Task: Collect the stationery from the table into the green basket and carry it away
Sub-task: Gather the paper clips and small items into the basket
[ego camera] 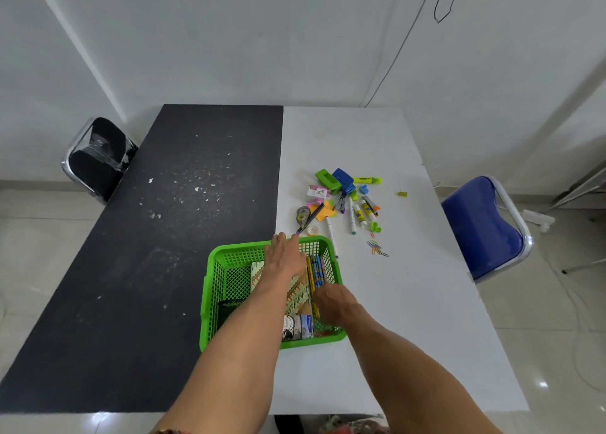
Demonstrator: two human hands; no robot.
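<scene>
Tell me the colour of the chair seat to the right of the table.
The chair seat is blue, best seen in the head view.

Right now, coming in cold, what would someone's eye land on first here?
The green basket at the seam of the black and white table halves, with both arms in it: the left hand stretched flat over its far rim, the right hand at the near end of a bundle of pencils. Next, the bright loose stationery scattered on the white half just beyond the basket, and the blue chair at the table's right.
</scene>
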